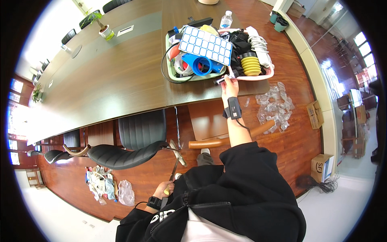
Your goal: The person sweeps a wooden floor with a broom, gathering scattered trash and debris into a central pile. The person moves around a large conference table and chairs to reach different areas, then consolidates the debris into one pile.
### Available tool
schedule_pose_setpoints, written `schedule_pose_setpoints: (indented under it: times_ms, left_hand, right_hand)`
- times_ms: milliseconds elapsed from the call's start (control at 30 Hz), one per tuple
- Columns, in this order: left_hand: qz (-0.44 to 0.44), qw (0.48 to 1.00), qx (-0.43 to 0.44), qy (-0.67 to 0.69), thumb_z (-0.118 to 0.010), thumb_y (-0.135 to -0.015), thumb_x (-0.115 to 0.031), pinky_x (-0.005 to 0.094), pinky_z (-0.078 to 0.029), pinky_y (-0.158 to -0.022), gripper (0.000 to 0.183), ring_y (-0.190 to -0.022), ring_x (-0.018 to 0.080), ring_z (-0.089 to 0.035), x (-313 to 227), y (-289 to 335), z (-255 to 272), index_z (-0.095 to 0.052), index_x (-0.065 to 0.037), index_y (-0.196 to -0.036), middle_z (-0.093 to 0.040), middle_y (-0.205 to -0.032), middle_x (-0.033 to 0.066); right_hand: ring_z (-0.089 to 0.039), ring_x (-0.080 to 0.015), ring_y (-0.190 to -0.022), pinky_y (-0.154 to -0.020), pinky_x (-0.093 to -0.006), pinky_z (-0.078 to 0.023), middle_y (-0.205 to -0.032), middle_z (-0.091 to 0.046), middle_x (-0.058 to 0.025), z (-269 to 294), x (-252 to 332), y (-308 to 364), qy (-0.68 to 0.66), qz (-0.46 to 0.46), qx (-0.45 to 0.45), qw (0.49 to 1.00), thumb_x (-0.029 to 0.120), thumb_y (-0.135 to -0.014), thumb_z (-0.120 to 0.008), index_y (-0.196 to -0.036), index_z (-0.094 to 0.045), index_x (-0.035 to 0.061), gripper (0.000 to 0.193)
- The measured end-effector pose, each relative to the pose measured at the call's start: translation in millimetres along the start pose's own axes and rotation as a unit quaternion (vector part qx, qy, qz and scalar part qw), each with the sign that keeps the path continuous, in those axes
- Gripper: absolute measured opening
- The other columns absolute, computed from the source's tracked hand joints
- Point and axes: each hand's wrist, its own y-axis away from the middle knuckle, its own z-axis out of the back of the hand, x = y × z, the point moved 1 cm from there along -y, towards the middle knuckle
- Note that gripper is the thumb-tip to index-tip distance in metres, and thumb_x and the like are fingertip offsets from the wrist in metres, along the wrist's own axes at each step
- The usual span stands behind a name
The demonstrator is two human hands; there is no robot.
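My right hand (229,86) reaches to the table edge, fingers closed around a small dark cylinder with a pale end (220,81). Just beyond it stand a light green basket (171,71) and a pink-rimmed basket (271,73). The green one holds a blue-and-white gridded sheet (205,45) and a blue ring-shaped plastic piece (201,65). In the pink one are a yellow ribbed bellows-like piece (250,65), a coiled white cable (258,43) and black items. My left hand (163,188), low by my lap, grips a long thin item with a yellowish end (166,190); its kind is unclear.
A clear bottle (226,20) stands behind the baskets on the long wooden table (121,76). Black chairs (129,155) line its near side. Clear plastic wrapping (276,105), cardboard boxes (322,167) and a heap of wrappers (100,183) lie on the floor. A potted plant (106,31) stands farther left.
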Motion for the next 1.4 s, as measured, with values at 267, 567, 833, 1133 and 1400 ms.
schedule_pose_setpoints:
  times_ms: [267, 567, 833, 1133, 1400]
  left_hand:
    - [-0.063, 0.998, -0.008, 0.029, -0.042, -0.077, -0.008, 0.0185, -0.033, -0.037, 0.008, -0.045, 0.0087, -0.038, 9.6, -11.1, -14.4, -0.041, -0.001, -0.080, -0.038, -0.057, 0.0021]
    - [-0.049, 0.997, 0.001, 0.057, -0.042, -0.077, -0.009, 0.0184, -0.033, -0.037, 0.007, -0.044, 0.0092, -0.038, 11.2, -22.8, -14.5, -0.041, -0.002, -0.077, -0.038, -0.056, 0.0023]
    - [-0.047, 0.997, 0.008, 0.058, -0.038, -0.078, -0.012, 0.0211, -0.032, -0.036, 0.014, -0.042, 0.0121, -0.037, 10.7, -42.5, -7.9, -0.033, -0.006, -0.066, -0.037, -0.053, 0.0031]
    - [-0.085, 0.980, 0.097, 0.149, -0.037, -0.077, -0.009, 0.0215, -0.033, -0.037, 0.007, -0.045, 0.0128, -0.037, 31.1, -71.7, -2.6, -0.030, -0.007, -0.075, -0.036, -0.057, 0.0042]
    - [-0.048, 0.991, 0.025, 0.124, -0.037, -0.080, -0.013, 0.0195, -0.033, -0.039, 0.013, -0.048, 0.0118, -0.038, 35.7, -86.8, -9.6, -0.033, -0.003, -0.073, -0.037, -0.058, 0.0044]
  right_hand:
    - [-0.050, -0.0116, -0.068, -0.058, -0.0241, -0.048, -0.079, -0.049, -0.0025, -9.8, -32.1, -7.2, -0.024, 0.013, -0.094, 0.995, -0.005, -0.066, -0.059, -0.089, -0.045, 0.0075, 0.030]
    - [-0.048, -0.0120, -0.074, -0.064, -0.0285, -0.039, -0.081, -0.050, -0.0038, -14.5, -25.1, 10.6, 0.026, -0.022, -0.160, 0.986, 0.034, -0.077, -0.047, -0.093, -0.045, 0.0033, 0.035]
    - [-0.048, -0.0096, -0.060, -0.050, -0.0207, -0.040, -0.073, -0.049, -0.0041, 4.9, -54.5, 2.7, 0.213, 0.141, -0.140, 0.957, 0.010, -0.072, -0.058, -0.087, -0.045, 0.0001, 0.023]
    - [-0.045, -0.0155, -0.059, -0.056, -0.0274, -0.038, -0.066, -0.049, -0.0073, 23.8, -41.7, -3.0, 0.393, 0.286, -0.165, 0.858, 0.011, -0.066, -0.063, -0.071, -0.043, -0.0026, 0.024]
    - [-0.044, -0.0181, -0.057, -0.055, -0.0310, -0.038, -0.065, -0.050, -0.0100, 34.1, -42.6, -10.1, 0.404, 0.231, -0.197, 0.862, 0.015, -0.066, -0.064, -0.071, -0.043, -0.0043, 0.029]
